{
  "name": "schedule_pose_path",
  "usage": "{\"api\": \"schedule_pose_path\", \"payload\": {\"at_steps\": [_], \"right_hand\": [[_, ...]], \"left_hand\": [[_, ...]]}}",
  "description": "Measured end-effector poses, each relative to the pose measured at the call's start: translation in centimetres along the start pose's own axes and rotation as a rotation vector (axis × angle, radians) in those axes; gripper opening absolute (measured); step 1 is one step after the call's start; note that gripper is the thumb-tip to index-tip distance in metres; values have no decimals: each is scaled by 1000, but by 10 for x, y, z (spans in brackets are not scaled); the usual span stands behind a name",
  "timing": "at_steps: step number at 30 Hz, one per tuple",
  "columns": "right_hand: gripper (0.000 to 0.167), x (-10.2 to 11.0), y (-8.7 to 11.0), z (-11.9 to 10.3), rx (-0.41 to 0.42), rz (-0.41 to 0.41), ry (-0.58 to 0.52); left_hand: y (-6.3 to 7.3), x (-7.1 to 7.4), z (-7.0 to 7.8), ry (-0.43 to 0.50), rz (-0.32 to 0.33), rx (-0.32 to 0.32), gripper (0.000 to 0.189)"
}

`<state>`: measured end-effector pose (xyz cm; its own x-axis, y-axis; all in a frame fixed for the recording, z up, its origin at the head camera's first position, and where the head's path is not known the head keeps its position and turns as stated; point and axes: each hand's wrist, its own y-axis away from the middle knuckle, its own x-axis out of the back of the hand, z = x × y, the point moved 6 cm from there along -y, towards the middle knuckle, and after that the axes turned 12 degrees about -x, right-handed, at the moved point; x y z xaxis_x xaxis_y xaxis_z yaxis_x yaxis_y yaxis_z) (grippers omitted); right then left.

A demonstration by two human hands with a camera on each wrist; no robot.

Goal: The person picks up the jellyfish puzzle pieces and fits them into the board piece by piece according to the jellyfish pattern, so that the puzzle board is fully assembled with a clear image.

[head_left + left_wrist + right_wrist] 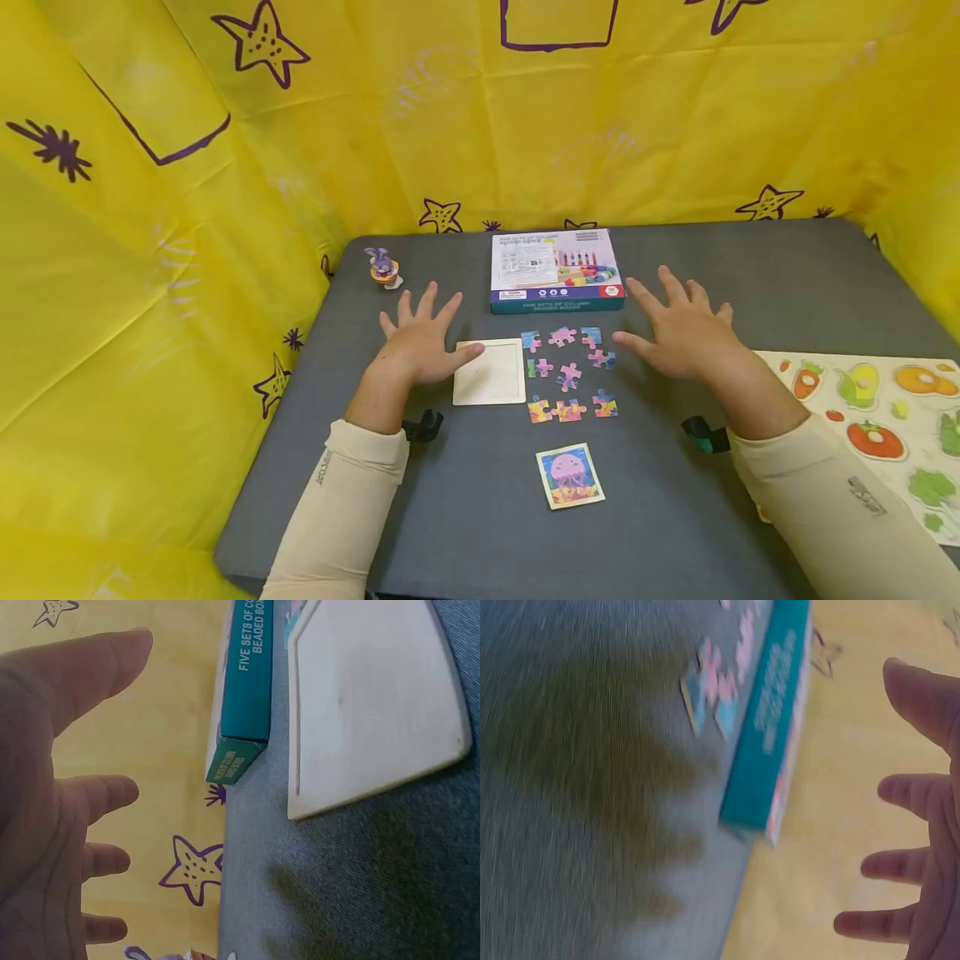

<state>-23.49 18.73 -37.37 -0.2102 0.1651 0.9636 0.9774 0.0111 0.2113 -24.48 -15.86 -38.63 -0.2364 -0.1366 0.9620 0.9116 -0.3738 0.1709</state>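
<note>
My left hand, fingers spread and holding nothing, hovers by the left side of a pale square puzzle tray; its thumb overlaps the tray in the head view. My right hand is also spread with nothing in it, to the right of several loose jigsaw pieces. Those pieces lie in rough rows beside the tray, pink, blue and yellow. Nearer the front lies a small picture card with a pink jellyfish. In the left wrist view the tray shows its raised rim and bare inside.
A boxed bead set lies behind the pieces. At the back left of the grey table stands a small purple rabbit figure. A board of vegetable pictures lies at the right, partly under my right forearm. Yellow cloth hangs around the table.
</note>
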Motion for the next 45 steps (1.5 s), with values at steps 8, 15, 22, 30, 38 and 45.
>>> {"api": "schedule_pose_path", "payload": {"at_steps": [8,15,22,30,38,45], "right_hand": [[80,-24,-11,-56,125,3,93],[61,-49,-24,-103,248,-32,138],[46,-62,-39,-123,292,-44,119],[28,-59,-55,-133,307,-106,-63],[10,-53,-54,-147,267,-223,-348],[14,-73,-55,-179,289,-283,-303]], "left_hand": [[7,-10,-6,-8,-30,-10,96],[15,-28,-5,-9,-75,-113,92],[24,-42,7,-15,-116,-253,76],[27,-47,5,-34,-103,-279,64],[27,-49,3,-20,-93,-268,65],[29,-48,2,-20,-71,-271,63]]}}
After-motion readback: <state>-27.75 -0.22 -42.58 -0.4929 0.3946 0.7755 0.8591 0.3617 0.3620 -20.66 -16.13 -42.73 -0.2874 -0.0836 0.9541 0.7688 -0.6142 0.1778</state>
